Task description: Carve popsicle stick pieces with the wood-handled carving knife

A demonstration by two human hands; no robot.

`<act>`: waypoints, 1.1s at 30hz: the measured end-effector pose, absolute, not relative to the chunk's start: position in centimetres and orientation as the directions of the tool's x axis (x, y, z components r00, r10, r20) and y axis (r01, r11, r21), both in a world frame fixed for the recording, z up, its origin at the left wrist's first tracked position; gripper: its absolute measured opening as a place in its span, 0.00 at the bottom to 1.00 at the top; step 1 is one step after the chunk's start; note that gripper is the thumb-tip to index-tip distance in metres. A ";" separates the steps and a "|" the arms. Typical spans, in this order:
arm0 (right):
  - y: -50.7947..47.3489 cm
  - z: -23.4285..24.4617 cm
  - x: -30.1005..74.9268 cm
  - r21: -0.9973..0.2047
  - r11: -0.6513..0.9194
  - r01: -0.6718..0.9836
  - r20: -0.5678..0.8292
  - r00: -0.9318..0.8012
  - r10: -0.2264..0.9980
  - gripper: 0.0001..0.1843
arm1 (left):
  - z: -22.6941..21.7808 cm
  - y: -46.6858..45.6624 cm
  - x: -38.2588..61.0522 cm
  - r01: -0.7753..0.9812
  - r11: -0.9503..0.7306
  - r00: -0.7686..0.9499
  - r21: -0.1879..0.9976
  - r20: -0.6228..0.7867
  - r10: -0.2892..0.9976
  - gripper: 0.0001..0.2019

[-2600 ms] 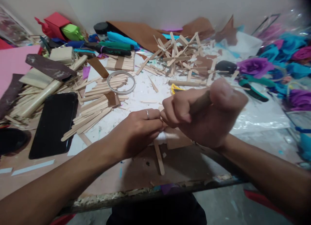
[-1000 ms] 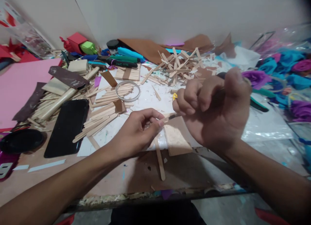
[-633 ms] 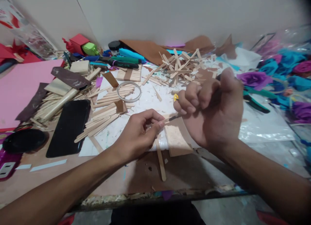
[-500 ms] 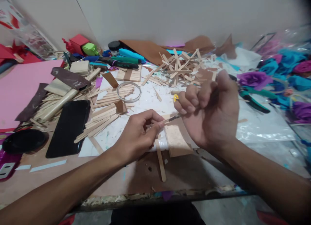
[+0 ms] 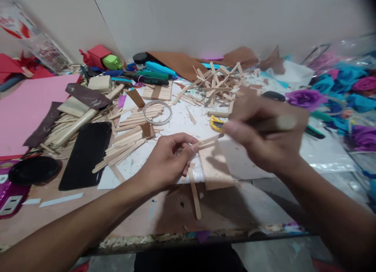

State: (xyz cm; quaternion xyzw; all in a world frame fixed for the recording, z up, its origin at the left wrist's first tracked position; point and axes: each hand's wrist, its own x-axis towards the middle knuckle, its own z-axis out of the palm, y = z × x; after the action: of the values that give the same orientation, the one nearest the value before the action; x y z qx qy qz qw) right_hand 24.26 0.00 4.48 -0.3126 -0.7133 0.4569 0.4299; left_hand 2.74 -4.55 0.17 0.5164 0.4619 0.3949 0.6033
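My left hand point(image 5: 169, 158) pinches the near end of a flat wooden craft stick point(image 5: 207, 140) and keeps it just above a brown card square point(image 5: 216, 166) on the white work sheet point(image 5: 182, 123). My right hand point(image 5: 266, 136), blurred by motion, is closed round a thin tool with a pale handle point(image 5: 272, 124). The tool's dark tip touches the far end of the stick. Another loose stick point(image 5: 194, 193) lies below my left hand.
A black phone point(image 5: 85, 154) lies at the left beside heaps of craft sticks point(image 5: 129, 136) and a tape ring point(image 5: 157, 112). A yellow cutter point(image 5: 216, 124), glued stick crosses point(image 5: 216, 82), pink paper point(image 5: 25, 107), pliers point(image 5: 314, 127) and paper flowers point(image 5: 307, 97) crowd the table.
My right hand has turned from a raised fist to a flatter grip and swung the tool level against the stick. The view has tilted slightly; my left hand stays in place.
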 end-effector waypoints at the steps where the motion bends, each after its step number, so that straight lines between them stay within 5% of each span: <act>1: 0.1 4.5 24.3 -0.888 0.447 0.108 0.349 -0.474 0.808 0.23 | 0.2 -4.5 2.7 0.003 0.147 0.268 0.989 -0.142 0.953 0.15; 6: 0.4 5.1 24.3 -0.624 0.715 0.315 0.387 -0.670 0.633 0.14 | 0.8 -4.3 2.6 0.038 0.143 0.269 0.989 -0.148 0.952 0.13; 12: 0.8 4.8 24.9 -0.332 0.879 0.342 0.428 -0.776 0.463 0.06 | 1.2 -4.2 2.6 -0.011 0.165 0.280 0.986 -0.155 0.947 0.12; 28: -0.3 3.9 24.1 -0.160 0.855 0.494 0.332 -0.789 0.518 0.14 | 0.8 -4.2 2.7 -0.052 0.163 0.279 0.985 -0.142 0.950 0.17; 33: 0.0 4.4 24.0 -0.277 0.836 0.473 0.282 -0.792 0.542 0.09 | 0.7 -4.3 2.7 -0.034 0.150 0.298 0.988 -0.133 0.945 0.15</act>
State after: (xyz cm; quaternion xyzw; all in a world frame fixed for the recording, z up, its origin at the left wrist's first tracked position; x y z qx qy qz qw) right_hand 24.05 -0.03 4.41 -0.2696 -0.9416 0.0966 0.1772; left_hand 2.73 -4.33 0.68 0.5174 0.4401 0.3965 0.6176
